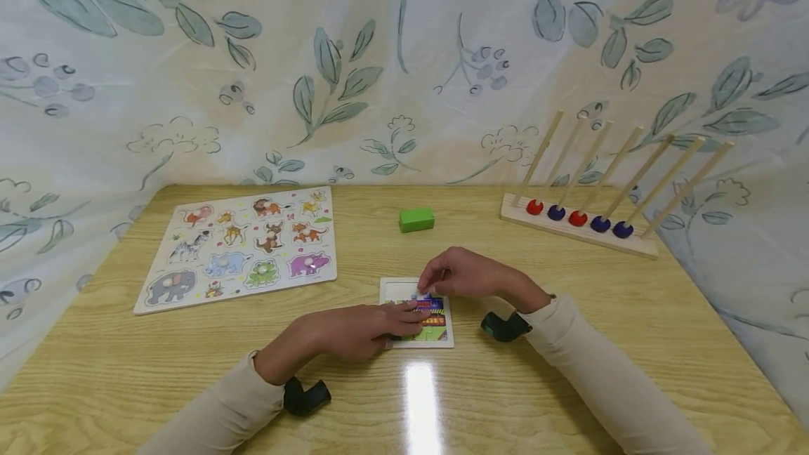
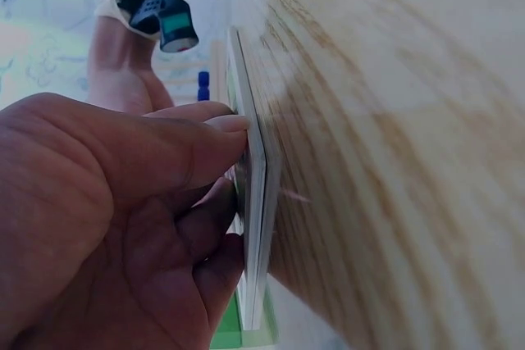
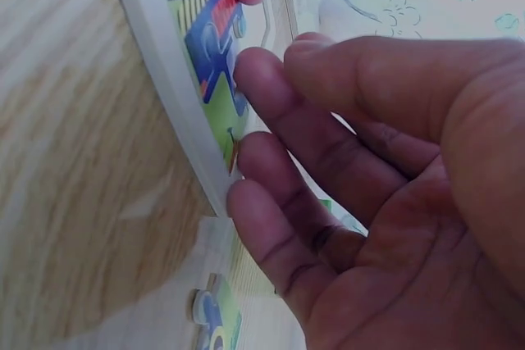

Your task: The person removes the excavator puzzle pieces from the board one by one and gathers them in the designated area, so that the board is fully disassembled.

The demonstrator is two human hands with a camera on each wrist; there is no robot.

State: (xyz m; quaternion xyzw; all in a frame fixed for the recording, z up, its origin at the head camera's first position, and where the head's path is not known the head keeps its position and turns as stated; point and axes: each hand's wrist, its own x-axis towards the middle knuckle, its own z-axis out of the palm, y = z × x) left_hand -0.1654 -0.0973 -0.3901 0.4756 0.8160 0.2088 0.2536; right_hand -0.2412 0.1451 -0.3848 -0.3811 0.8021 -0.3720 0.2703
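Note:
In the head view a small white-framed jigsaw puzzle (image 1: 436,333) lies on the table, its picture brightly coloured and the far part of its frame bare white. My left hand (image 1: 363,328) rests across its left side, fingers extended over the picture; in the left wrist view the thumb (image 2: 225,145) is right at the frame's edge. At the puzzle's far right, my right hand (image 1: 468,274) is lowered with bent fingers. The right wrist view has its fingertips at the edge of a blue puzzle piece (image 3: 215,59), with nothing visible between thumb and forefinger.
An animal peg puzzle board (image 1: 243,248) lies at the left. Beyond the small puzzle is a green block (image 1: 416,220). A wooden rod stand (image 1: 581,230) with red and blue beads stands at the back right. One loose puzzle piece (image 3: 217,313) shows low in the right wrist view.

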